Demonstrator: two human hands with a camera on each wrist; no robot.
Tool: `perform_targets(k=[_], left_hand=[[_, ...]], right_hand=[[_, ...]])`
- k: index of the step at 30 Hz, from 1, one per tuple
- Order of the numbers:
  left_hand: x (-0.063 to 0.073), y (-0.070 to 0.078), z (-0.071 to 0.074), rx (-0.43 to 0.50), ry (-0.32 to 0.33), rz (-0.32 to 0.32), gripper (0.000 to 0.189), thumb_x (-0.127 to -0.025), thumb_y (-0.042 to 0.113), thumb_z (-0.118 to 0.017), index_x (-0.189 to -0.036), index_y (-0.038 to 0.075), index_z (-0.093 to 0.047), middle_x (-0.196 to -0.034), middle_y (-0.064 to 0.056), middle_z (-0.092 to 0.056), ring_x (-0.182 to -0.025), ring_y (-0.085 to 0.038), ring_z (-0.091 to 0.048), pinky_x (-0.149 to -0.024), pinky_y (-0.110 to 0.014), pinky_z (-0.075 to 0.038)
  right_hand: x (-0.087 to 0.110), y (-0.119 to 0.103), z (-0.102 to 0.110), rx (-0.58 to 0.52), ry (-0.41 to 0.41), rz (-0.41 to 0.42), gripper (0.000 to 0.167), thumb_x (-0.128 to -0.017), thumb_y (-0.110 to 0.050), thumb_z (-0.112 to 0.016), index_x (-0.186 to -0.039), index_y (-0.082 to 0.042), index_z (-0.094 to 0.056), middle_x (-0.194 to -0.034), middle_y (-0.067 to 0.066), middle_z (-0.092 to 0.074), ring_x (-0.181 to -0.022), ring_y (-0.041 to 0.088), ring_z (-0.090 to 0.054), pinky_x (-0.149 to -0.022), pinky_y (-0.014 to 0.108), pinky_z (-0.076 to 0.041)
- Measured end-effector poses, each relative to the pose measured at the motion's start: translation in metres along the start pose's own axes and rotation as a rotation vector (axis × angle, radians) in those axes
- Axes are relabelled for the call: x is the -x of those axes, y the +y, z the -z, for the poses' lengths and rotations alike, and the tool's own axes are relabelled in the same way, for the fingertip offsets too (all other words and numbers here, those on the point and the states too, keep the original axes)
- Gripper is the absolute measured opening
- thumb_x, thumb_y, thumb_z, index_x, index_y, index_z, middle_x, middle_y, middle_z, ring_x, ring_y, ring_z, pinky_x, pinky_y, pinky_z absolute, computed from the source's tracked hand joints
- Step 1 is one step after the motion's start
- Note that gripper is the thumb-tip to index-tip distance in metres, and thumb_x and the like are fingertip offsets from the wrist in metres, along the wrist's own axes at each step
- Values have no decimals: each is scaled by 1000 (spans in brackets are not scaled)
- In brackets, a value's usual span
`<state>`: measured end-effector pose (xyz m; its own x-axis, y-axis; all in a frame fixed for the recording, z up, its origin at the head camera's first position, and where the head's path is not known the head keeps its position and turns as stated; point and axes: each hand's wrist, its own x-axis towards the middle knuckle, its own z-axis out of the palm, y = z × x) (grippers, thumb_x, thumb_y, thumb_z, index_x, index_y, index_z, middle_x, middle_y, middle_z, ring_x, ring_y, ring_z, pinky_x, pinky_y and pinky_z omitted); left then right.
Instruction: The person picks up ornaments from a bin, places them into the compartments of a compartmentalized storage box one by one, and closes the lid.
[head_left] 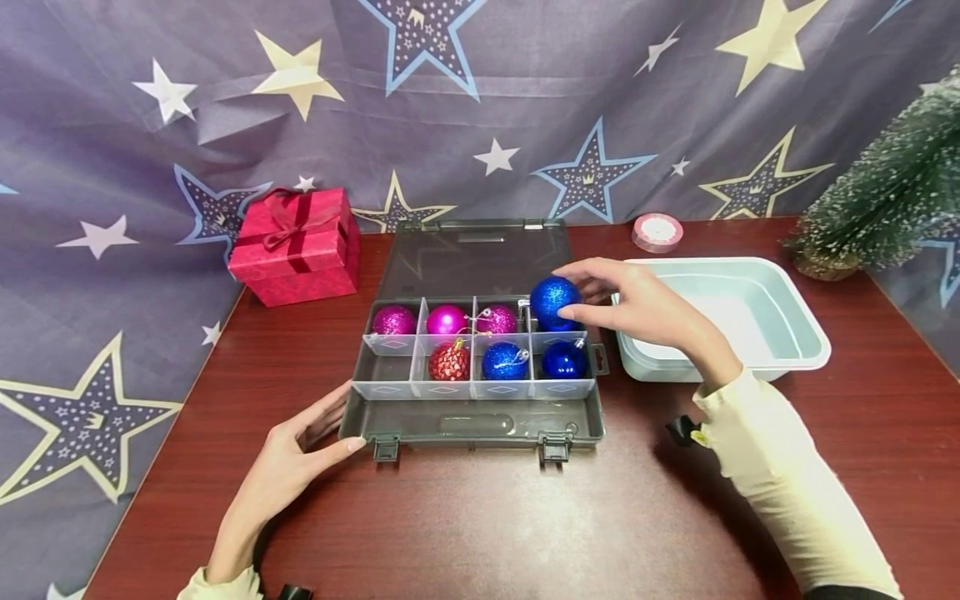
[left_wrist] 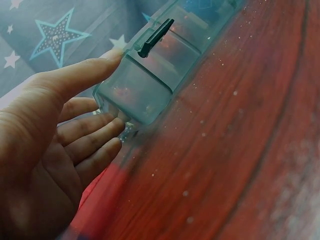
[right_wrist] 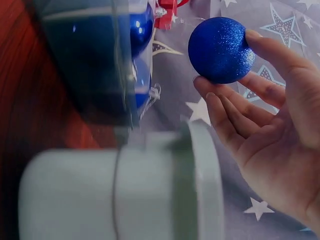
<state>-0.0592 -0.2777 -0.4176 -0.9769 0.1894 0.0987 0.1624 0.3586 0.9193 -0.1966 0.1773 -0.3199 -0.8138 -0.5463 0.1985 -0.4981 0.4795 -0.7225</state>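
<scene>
My right hand point(head_left: 637, 304) pinches a glittery blue Christmas ball point(head_left: 556, 303) between thumb and fingertips, at the back right compartment of a grey divided box point(head_left: 472, 425). In the right wrist view the blue ball point(right_wrist: 221, 50) shows clear of the box wall. My left hand point(head_left: 288, 454) rests at the box's front left corner, thumb on the front rim and nearly straight fingers along the left side. Pink balls point(head_left: 447, 320) fill three back compartments. In front lie a red textured ball point(head_left: 449, 361), a glitter blue ball point(head_left: 505, 361) and a shiny blue ball point(head_left: 564, 360).
The box's lid point(head_left: 480, 262) is folded back. A pale blue basin point(head_left: 810, 350) stands right of the box, below my right forearm. Behind are a red gift box point(head_left: 296, 246), a pink ribbon roll point(head_left: 657, 232) and a small frosted tree point(head_left: 885, 179).
</scene>
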Motion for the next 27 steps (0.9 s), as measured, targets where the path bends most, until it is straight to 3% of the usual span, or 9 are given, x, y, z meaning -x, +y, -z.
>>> perform_targets(k=[7,14,27], left_hand=[[-1,1,0,-15,-4,0,69,-92,6,-80,-155,14,-51,-147,-11,-58,-126,-9,-61,-100,-18,-48],[-1,1,-1,-16,-6,2,69,-92,7,-80,-155,14,-50,-147,-10,-58,-127,-9,-61,-100,-18,-48],[0,-2,0,-22,3,-4,70,-92,6,-79,-155,14,-50,-148,-12,-57,-127,-7,-60,-100,-18,-49]], right_hand=[[-11,-4,-17,-35,-8,54,48,-93,-18,-81,-137,-9,-65,-116,7,-73,-102,21,-71,-85,43,-59],[-21,-13,-26,-30,-36,71,49,-93,-20,-81,-138,-10,-65,-124,6,-70,-108,22,-70,-93,45,-57],[-39,-31,-35,-78,-107,125,47,-95,-16,-79,-138,-6,-64,-130,9,-67,-107,22,-70,-94,41,-58]])
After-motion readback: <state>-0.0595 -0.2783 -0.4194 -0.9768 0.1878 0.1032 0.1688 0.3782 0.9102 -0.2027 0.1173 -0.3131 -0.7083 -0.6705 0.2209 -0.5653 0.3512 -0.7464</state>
